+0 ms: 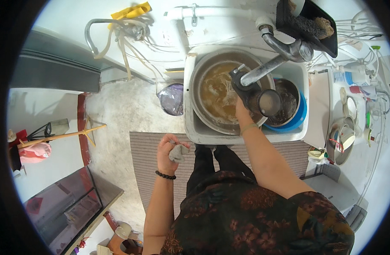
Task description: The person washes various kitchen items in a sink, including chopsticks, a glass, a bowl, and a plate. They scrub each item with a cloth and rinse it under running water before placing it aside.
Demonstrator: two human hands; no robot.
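My left hand (168, 149) is left of the sink, its fingers closed around a bunched grey cloth (178, 153). My right hand (242, 110) reaches into the large metal basin (198, 105), which holds cloudy, brownish water; the faucet attachment hides its fingers, so I cannot tell what they touch. The basin sits tilted in a white sink (207, 137). Above it extends the metal faucet (261, 70) with a dark attachment (246, 87) at its spout. To the basin's right, a metal pot (288, 108) rests in a blue plastic basin (301, 119).
A black tray (328, 41) with scrubbers hangs above the faucet. On the right counter are bowls and a metal pan (349, 151). A purple-lined bin (172, 100) stands left of the sink. A ribbed mat (150, 159) lies underfoot; a wooden stand (70, 135) is farther left.
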